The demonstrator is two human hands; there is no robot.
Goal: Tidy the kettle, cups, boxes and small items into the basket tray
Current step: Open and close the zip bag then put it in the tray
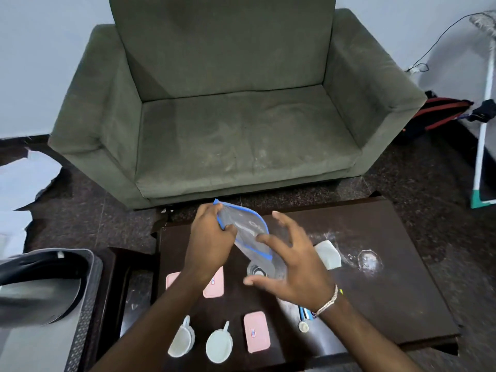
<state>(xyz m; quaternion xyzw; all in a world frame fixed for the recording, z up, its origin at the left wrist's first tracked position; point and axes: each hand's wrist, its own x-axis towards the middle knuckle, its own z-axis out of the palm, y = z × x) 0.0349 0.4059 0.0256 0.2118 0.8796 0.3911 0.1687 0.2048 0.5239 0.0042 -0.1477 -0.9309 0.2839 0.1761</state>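
Note:
My left hand (pixel 209 245) grips the upper edge of a clear plastic bag with a blue zip strip (pixel 248 229), held above the dark table (pixel 389 277). My right hand (pixel 292 267) hovers beside the bag with its fingers spread, holding nothing. Below the bag stands a clear glass (pixel 256 272). Three pink boxes lie flat: one (pixel 214 285) under my left wrist, one (pixel 171 279) partly hidden by my forearm, one (pixel 256 331) near the front. Two white cups (pixel 182 339) (pixel 218 345) sit at the front edge. A dark basket tray (pixel 83 304) at the left holds a kettle (pixel 37 291).
A white lid-like piece (pixel 328 255) and a clear object (pixel 369 260) rest on the table's right half. A small tube with a white cap (pixel 304 319) lies under my right wrist. A green sofa (pixel 228 116) stands behind the table, a fan stand (pixel 483 146) at the right.

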